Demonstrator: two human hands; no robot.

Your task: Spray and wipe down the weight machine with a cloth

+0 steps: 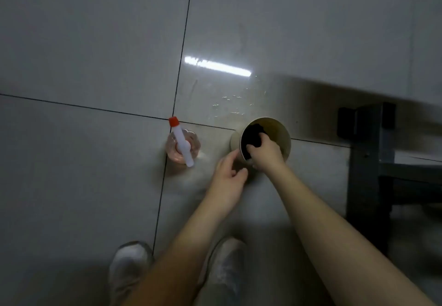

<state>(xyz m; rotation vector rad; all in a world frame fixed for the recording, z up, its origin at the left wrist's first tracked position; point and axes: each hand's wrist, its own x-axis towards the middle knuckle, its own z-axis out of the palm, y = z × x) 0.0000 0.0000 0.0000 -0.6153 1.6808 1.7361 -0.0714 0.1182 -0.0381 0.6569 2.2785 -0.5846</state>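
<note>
A beige cup stands on the tiled floor. Inside it lies a dark cloth, and my right hand reaches into the cup with its fingers closed on that cloth. My left hand hovers just left of the cup's base, fingers curled and apart, holding nothing. A clear spray bottle with pinkish liquid, a white head and an orange nozzle stands on the floor to the left of the cup. The dark metal frame of the weight machine rises at the right.
Wet streaks and droplets shine on the grey floor tile behind the cup. My two pale shoes are at the bottom, near my forearms. A dark blurred bar crosses the upper right.
</note>
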